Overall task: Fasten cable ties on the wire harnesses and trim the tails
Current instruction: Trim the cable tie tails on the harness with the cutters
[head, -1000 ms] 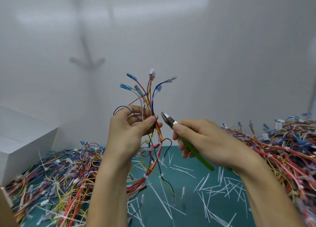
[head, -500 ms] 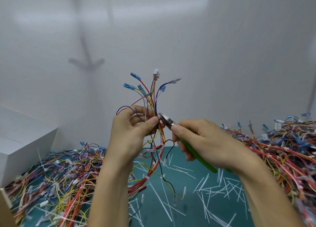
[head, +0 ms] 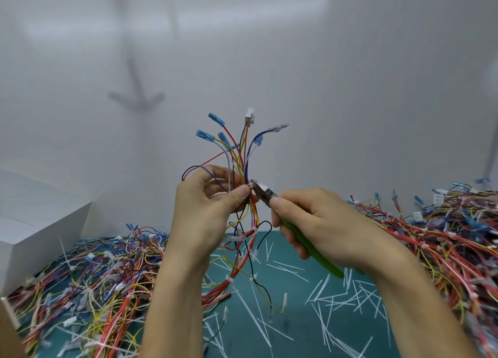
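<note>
Now trimming: left hand (head: 207, 212) pinches the harness (head: 244, 166), right hand (head: 323, 228) grips cutters (head: 264, 192) (nose at the cable tie (head: 251, 186)); next, squeeze flush.

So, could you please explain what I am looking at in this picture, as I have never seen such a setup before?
There is no machine here: a person works with bare hands, and one wide camera worn on their head looks forward and down. The left hand grips a wire harness upright, its blue terminals fanning out above. The right hand holds green-handled cutters, whose tip is at a white cable tie beside the left thumb, seemingly to trim its tail. Below lies a teal mat strewn with cut tie tails, with heaps of harnesses on the left and right, and a white box at far left.
</note>
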`<action>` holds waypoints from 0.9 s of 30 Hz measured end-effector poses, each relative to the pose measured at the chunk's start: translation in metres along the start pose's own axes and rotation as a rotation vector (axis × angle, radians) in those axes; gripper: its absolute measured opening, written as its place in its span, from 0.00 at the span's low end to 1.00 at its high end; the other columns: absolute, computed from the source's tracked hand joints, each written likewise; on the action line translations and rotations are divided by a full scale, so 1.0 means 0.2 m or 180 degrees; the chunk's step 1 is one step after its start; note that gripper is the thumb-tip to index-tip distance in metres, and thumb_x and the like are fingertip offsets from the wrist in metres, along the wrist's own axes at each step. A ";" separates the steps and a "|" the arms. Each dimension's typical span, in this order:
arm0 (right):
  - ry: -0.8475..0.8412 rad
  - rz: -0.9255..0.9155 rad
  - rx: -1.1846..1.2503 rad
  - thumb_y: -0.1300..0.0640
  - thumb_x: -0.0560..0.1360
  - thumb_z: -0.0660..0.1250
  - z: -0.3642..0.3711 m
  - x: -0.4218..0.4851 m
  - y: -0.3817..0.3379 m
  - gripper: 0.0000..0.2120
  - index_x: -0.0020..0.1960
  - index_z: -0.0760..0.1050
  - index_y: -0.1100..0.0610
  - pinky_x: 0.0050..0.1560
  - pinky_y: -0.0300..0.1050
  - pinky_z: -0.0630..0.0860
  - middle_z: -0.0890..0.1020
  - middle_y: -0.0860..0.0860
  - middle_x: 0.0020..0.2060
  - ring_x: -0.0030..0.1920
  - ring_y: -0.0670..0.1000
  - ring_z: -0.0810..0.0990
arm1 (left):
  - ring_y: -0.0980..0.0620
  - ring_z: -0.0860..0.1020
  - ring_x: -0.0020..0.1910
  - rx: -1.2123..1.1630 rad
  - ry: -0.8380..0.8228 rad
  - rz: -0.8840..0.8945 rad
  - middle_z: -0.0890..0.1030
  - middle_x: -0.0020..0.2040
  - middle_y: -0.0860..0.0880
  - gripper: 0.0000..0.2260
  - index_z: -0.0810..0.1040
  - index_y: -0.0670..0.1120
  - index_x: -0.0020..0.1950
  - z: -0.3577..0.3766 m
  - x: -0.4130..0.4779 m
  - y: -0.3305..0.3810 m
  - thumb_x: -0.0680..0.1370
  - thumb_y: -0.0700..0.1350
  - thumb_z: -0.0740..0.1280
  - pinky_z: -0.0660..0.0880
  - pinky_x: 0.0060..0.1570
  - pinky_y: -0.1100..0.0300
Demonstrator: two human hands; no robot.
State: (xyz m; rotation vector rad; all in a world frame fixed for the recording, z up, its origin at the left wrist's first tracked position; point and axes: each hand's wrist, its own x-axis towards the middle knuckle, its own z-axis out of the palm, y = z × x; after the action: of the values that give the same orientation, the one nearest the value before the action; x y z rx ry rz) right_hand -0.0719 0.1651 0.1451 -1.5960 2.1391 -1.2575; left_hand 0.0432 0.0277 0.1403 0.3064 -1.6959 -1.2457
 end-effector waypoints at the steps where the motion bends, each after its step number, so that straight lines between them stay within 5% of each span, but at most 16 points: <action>1: -0.0006 0.0001 0.0006 0.46 0.83 0.57 0.00 0.00 0.00 0.19 0.41 0.77 0.55 0.30 0.38 0.76 0.78 0.49 0.30 0.27 0.49 0.78 | 0.53 0.85 0.36 0.0018 0.0001 0.0026 0.86 0.39 0.49 0.08 0.79 0.45 0.44 0.00 0.00 0.00 0.73 0.33 0.73 0.81 0.38 0.65; 13: -0.0079 0.0078 0.0123 0.46 0.83 0.57 0.00 -0.01 0.00 0.19 0.42 0.77 0.56 0.32 0.42 0.78 0.79 0.50 0.30 0.28 0.50 0.79 | 0.53 0.85 0.36 0.0361 -0.0013 0.0251 0.86 0.39 0.52 0.08 0.79 0.44 0.45 0.00 0.01 -0.01 0.73 0.33 0.73 0.80 0.39 0.66; 27: -0.0088 -0.0006 0.0255 0.46 0.83 0.57 0.00 0.00 0.02 0.19 0.41 0.76 0.56 0.31 0.42 0.77 0.78 0.50 0.30 0.27 0.51 0.78 | 0.52 0.85 0.37 -0.0261 -0.0035 -0.0057 0.86 0.39 0.47 0.07 0.79 0.43 0.45 0.01 0.00 0.00 0.72 0.33 0.73 0.80 0.38 0.65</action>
State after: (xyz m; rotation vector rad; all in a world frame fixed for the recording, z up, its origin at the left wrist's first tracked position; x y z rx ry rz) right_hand -0.0760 0.1655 0.1422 -1.5740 2.0445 -1.2969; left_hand 0.0410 0.0286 0.1397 0.2663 -1.6498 -1.3285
